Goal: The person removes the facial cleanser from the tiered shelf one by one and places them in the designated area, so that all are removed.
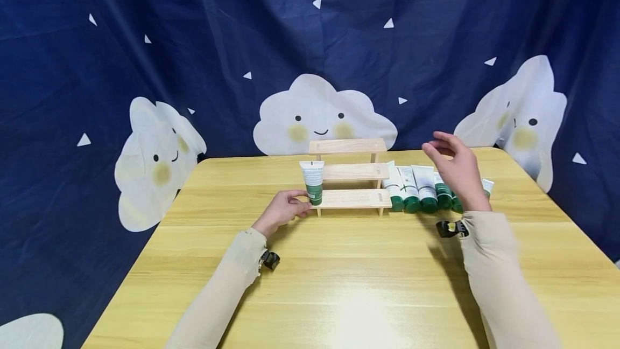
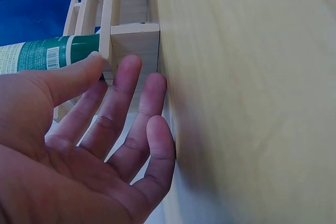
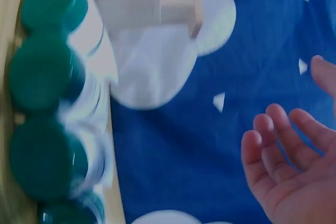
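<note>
A white and green squeeze tube point(image 1: 314, 183) stands cap down on the left end of the lowest step of a small three-tier wooden rack point(image 1: 356, 198). My left hand point(image 1: 284, 210) is at that end. In the left wrist view its thumb point(image 2: 79, 77) reaches the step's edge beside the tube's green cap, while the other fingers spread loosely past the rack's end. Whether the index finger touches the tube is hidden. My right hand point(image 1: 457, 168) is raised over a row of similar tubes point(image 1: 426, 190), its fingers apart and loosely bent, holding nothing.
The tubes lie side by side right of the rack, green caps point(image 3: 47, 161) toward the front; my right hand hides some. All stand on a wood-grain table point(image 1: 334, 273). Behind it hangs a dark blue curtain point(image 1: 218, 42) with white clouds.
</note>
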Demonstrator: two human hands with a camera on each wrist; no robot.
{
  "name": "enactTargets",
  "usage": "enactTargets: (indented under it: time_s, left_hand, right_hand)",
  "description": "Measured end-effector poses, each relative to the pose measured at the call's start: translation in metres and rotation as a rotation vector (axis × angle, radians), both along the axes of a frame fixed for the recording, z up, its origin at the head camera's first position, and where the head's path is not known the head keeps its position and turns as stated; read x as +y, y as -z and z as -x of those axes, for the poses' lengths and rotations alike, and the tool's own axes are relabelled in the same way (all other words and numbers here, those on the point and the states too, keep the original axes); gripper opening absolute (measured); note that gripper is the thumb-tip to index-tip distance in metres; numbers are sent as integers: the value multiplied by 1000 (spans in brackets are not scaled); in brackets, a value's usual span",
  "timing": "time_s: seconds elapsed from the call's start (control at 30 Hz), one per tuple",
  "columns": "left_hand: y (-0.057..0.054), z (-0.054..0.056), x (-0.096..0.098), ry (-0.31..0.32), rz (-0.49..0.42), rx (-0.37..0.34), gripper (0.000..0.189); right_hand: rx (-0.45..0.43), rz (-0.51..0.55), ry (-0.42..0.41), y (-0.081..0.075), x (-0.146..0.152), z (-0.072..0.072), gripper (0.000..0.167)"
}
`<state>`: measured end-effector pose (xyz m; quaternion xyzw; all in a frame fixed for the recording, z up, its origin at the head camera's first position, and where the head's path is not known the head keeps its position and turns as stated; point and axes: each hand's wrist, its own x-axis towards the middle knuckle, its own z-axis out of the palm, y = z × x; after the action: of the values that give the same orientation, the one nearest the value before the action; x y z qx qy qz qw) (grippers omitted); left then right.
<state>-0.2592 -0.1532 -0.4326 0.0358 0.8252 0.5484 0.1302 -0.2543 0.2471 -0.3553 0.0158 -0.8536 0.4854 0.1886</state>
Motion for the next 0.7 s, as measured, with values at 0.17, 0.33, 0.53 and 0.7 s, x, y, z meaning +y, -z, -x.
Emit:
enactTargets:
  time_s: [0.17,0.33,0.53,0.7]
  left_hand:
    - [0,1,0,5,-8,-1,37]
    - [-1,0,0,3,-11,1,38]
    - [0,0,0,-5,-7,-5,37]
    - [-1,-1,0,-3,-3,-5,36]
  right_hand:
    - [57,30,-74,-6,-30,-2,61]
    - [76,26,-186,-6,-60,-4,55]
    - [99,-35,-305,3,-94,-4,54]
    - [64,-51,-377,12,-114,-5,57]
